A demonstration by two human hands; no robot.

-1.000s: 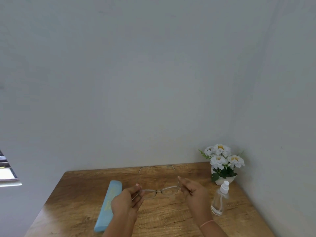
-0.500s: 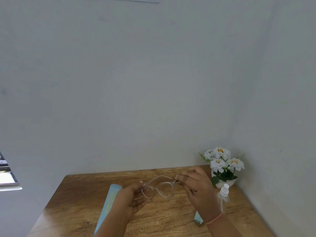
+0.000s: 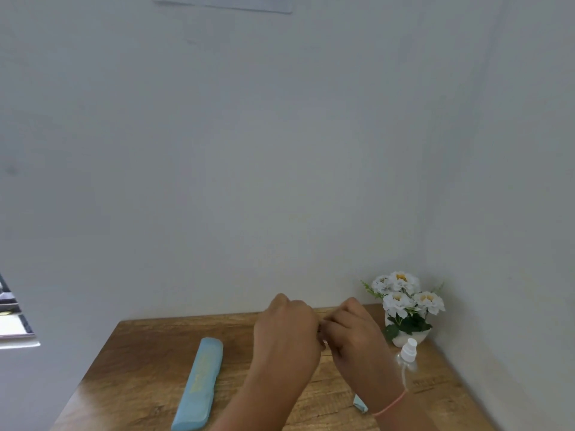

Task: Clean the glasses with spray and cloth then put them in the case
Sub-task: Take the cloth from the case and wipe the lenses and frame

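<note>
Wooden table [image 3: 149,368] lies under left hand [image 3: 286,331] and right hand [image 3: 354,334], fingers [image 3: 333,326] curled, contents hidden.

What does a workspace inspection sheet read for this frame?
Surface: wooden table, grain visible.
Job's things: blue case lying at left; spray bottle upright at right; pale blue corner, likely the cloth, by the right wrist; glasses not visible.
Clutter: flower pot in the far right corner.
Grippers: left hand and right hand with fingers curled, meeting; contents hidden.
Cables: nothing seen.
Surroundings: grey walls; window at left.
</note>
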